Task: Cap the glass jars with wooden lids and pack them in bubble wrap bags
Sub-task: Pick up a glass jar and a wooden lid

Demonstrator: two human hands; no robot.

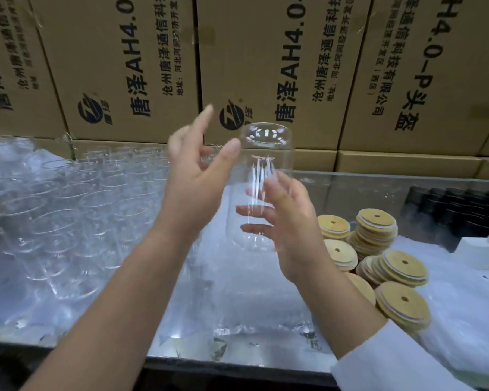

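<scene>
gripping the glass jar (268, 153) low (thumb nearside), right hand (297, 235).

Fingertips of left hand (194, 179) motion-blurred, outlines smeared. Fingers of right hand (291, 230) visible only through the glass jar (268, 153) wall, distorted; the jar's lower end is indistinct against the palm. On the desk (251, 358), empty jars (68, 210) at left merge together, count unreadable. Top edge cuts the cartons (130, 66). Far right, black items (452, 198) unidentifiable.

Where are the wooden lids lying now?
In the head view, the wooden lids lie in stacks at the right, just right of the right hand, which holds a glass jar.
</scene>
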